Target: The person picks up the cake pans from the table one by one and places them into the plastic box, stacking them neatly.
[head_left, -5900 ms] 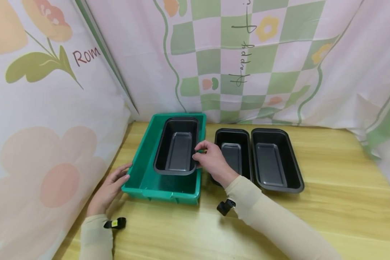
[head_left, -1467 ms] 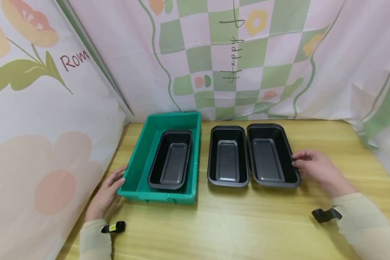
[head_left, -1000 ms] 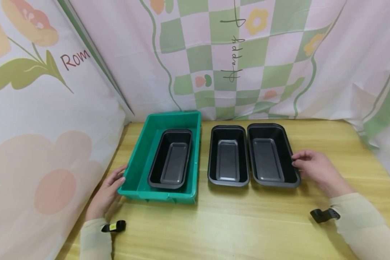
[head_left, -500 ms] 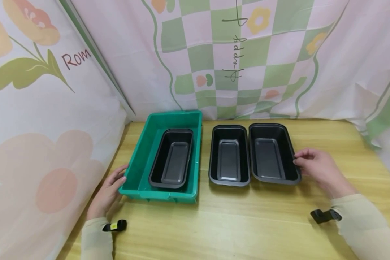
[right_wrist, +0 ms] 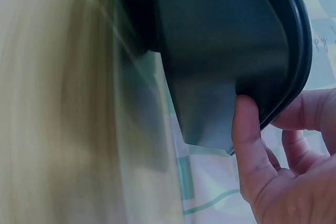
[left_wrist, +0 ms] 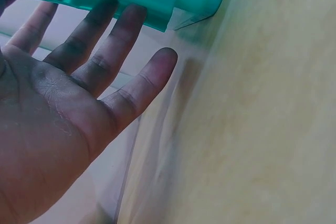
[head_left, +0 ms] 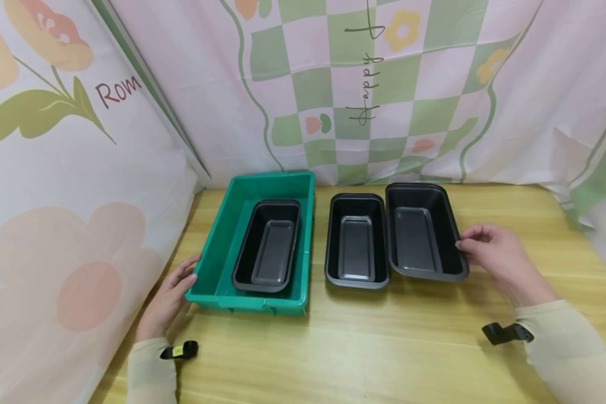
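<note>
The outer pan (head_left: 418, 235) is lying farthest to the right of the green tray (head_left: 224, 235), and it seems to be hanging just above the table (head_left: 363, 348). The right hand (head_left: 505, 261) is pinching the rim on the long side facing away from the tray, thumb and fingers closing on it; in the right wrist view, 1 fingertip is pressing the outer wall below the rim. The pan is probably behaving like thin, stiff metal: light, hardly fragile, but smooth enough to be swivelling in a 1-sided pinch. The rolled rim is offering the surest hold, midway along a long side or at both ends.

The left hand (head_left: 164, 303) is keeping its fingers spread and nearly straight, fingertips touching the tray's left rim without grasping anything.

The inner pan (head_left: 272, 252) is resting inside the tray, nearer its right wall and leaving a bare strip along its left. The middle pan (head_left: 356, 247) is standing just right of the tray, blocking the straight path between it and the outer pan; whether those 2 rims are touching is hard to tell. The tray's raised walls are also forming a barrier. Behind the tray, a printed cloth (head_left: 384, 95) is hanging close, limiting room there.
</note>
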The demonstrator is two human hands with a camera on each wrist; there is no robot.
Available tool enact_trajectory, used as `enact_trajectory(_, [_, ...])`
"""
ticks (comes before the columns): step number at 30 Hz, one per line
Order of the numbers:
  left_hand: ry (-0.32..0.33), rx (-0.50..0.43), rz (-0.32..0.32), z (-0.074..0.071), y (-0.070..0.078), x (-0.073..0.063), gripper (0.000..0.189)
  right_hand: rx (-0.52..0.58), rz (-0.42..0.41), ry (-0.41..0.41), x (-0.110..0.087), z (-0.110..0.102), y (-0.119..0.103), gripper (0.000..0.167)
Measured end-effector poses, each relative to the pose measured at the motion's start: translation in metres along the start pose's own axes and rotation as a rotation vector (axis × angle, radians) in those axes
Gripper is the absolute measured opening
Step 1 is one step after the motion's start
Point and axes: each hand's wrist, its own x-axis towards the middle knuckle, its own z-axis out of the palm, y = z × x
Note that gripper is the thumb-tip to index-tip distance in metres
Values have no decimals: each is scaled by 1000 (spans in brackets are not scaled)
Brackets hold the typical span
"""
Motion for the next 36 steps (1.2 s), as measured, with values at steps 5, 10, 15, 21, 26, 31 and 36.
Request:
enact_trajectory(5, [2, 0, -6, 0, 0, 0, 48, 47, -25, 19, -2, 3, -10, 4])
enact_trajectory(10, [-1, -4, -5, -1, 1, -1, 48, 68, -33, 27, -6, 10, -24, 5])
enact_trajectory(15, [-4, -6, -5, -1, 0, -1, 49, 87, -55, 20, -9, 20, -37, 6])
enact_trajectory(21, [2, 1, -3, -3, -1, -1, 48, 123, -94, 4, -9, 34, -48, 9])
enact_trajectory(26, [-2, 6, -1, -3, -2, 0, 48, 156, -117, -17, -9, 48, -56, 10])
enact_trajectory(31, [-4, 11, -7, -2, -1, 0, 49, 171, -130, -32, -9, 61, -62, 10])
enact_trajectory(36, [5, 18, -31, 0, 0, 1, 50, 203, -128, -45, -9, 73, -66, 10])
